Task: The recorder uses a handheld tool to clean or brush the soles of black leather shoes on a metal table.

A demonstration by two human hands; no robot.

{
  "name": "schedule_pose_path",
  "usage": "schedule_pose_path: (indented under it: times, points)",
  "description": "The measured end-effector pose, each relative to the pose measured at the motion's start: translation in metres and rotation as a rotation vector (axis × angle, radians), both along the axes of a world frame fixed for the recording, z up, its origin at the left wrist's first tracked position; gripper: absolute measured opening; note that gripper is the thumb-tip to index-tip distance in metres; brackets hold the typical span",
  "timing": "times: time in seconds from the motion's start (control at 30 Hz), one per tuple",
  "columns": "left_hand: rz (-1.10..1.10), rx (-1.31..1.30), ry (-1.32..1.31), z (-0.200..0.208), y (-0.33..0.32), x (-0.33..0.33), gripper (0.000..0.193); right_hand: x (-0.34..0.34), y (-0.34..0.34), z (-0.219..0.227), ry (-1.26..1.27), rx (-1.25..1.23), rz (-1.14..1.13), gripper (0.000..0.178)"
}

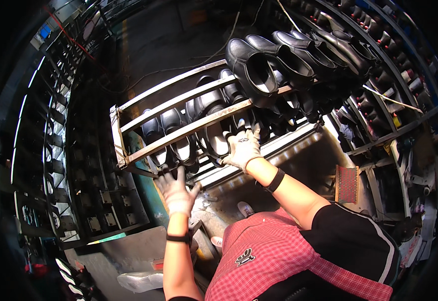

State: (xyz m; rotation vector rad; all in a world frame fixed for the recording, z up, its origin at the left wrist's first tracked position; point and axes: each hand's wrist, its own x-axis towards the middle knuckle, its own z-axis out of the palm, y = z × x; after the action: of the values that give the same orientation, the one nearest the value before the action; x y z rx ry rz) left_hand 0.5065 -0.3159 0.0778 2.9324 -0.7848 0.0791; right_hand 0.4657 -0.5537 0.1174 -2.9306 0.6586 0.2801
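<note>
My left hand (pixel 178 194), in a pale work glove, is at the near left end of a metal shoe rack (pixel 189 128). Its fingers are spread and nothing is in them; they are slightly blurred. Just beyond it stands a black shoe (pixel 181 143) with a light insole. My right hand (pixel 243 149), gloved too, reaches to the lower shelf with fingers stretched apart. It is nearest a black shoe (pixel 214 135) and another partly behind the fingers; whether it touches either I cannot tell. More black slip-on shoes (pixel 256 72) sit on the rack's upper bars to the right.
Shelves of dark shoes (pixel 379 55) line the far right. Another tall rack (pixel 53 135) stands at the left. A grey surface (pixel 138 246) with a silver shoe-shaped form (pixel 141 282) lies lower left. A red mat (pixel 346 184) is at the right. A cable (pixel 153 72) trails behind the rack.
</note>
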Motion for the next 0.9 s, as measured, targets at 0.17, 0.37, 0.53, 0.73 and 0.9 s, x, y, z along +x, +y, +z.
schedule_pose_path:
  times: [0.17,0.37,0.53,0.73,0.9]
  points:
    - [0.189,0.436,0.29,0.0,-0.051,0.082,0.072,-0.03,-0.02,0.0,-0.228,-0.037,0.243,0.043]
    - [0.094,0.114,0.256,0.026,-0.019,0.048,0.049,-0.136,-0.043,0.063,-0.224,0.167,0.651,0.049]
    - [0.098,-0.305,0.24,0.109,0.068,-0.078,0.047,-0.143,-0.069,0.118,-0.244,0.724,0.804,0.059]
    - [0.788,-0.704,0.817,0.192,0.204,-0.244,0.053,-0.087,-0.011,0.092,-0.027,1.742,0.52,0.076]
    - [1.151,-0.73,0.49,0.24,0.298,-0.391,0.058,-0.068,0.173,0.055,0.245,1.951,0.685,0.062]
